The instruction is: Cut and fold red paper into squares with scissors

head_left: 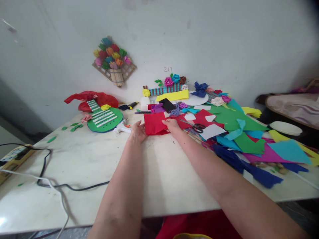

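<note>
A folded piece of red paper point(154, 123) is held upright just above the table between my two hands. My left hand point(138, 131) grips its left edge, the thumb in front and the fingers partly behind it. At the right edge, my right hand point(171, 125) pinches the paper between thumb and fingers. Scissors with dark handles point(198, 128) lie just right of my right hand, over more red paper point(203, 116) and white scraps. Left of my left hand rests a white glue gun point(122, 128).
A green guitar-shaped craft point(106, 120) lies at the left, near pliers point(129, 106). A black phone point(167, 105) and yellow paper point(172, 96) are at the back. Coloured paper sheets point(289, 151) cover the right side. Cables point(74, 188) cross the left, from a power strip point(15, 159).
</note>
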`<state>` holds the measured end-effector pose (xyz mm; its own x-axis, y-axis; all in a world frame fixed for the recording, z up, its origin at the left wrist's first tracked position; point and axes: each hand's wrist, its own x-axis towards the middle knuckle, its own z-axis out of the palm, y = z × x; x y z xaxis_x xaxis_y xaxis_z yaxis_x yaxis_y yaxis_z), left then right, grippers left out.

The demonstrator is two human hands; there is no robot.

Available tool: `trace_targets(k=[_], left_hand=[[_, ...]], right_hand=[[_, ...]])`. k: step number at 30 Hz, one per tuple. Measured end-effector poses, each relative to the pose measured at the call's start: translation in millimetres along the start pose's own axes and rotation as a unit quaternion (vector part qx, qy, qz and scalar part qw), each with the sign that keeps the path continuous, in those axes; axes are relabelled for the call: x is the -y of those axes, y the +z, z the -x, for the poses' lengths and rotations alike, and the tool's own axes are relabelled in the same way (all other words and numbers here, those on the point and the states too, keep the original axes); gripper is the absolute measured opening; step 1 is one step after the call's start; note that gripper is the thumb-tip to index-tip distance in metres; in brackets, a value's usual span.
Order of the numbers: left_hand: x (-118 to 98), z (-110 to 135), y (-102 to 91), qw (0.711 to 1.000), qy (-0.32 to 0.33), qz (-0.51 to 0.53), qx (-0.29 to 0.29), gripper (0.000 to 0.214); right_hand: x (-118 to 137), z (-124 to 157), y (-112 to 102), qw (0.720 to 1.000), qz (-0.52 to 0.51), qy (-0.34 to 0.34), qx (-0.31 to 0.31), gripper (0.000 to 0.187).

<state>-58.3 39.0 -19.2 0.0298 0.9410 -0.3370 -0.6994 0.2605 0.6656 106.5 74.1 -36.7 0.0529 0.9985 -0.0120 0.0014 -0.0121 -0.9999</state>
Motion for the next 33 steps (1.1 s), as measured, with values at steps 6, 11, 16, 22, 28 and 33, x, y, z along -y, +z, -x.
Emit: trace_targets(k=[6, 11, 16, 22, 28, 33], left_hand=[[6, -3, 5.5, 0.999, 0.031, -0.029, -0.004, 0.022], [12, -13, 8.9, 0.996, 0.045, -0.054, -0.058, 0.029], [16, -20, 9.2, 0.986, 0.091, -0.081, -0.111, 0.025], [19, -20, 9.6, 0.978, 0.134, -0.094, -0.126, 0.014], [21, -21, 8.4, 0.973, 0.156, -0.104, -0.136, 0.016], [21, -25, 5.9, 0.972, 0.154, -0.111, -0.138, 0.015]], right_hand=[[0, 0, -1, 1.0, 0.005, -0.007, -0.002, 0.018], [-3, -1, 0, 1.0, -0.001, -0.027, 0.005, 0.023], [-8, -5, -1, 0.999, -0.019, -0.037, 0.01, 0.024], [-12, -8, -2, 0.998, -0.028, -0.049, 0.007, 0.021], [-11, -7, -3, 0.998, -0.015, -0.058, -0.001, 0.017], [-10, -6, -3, 0.998, -0.018, -0.06, -0.003, 0.018]])
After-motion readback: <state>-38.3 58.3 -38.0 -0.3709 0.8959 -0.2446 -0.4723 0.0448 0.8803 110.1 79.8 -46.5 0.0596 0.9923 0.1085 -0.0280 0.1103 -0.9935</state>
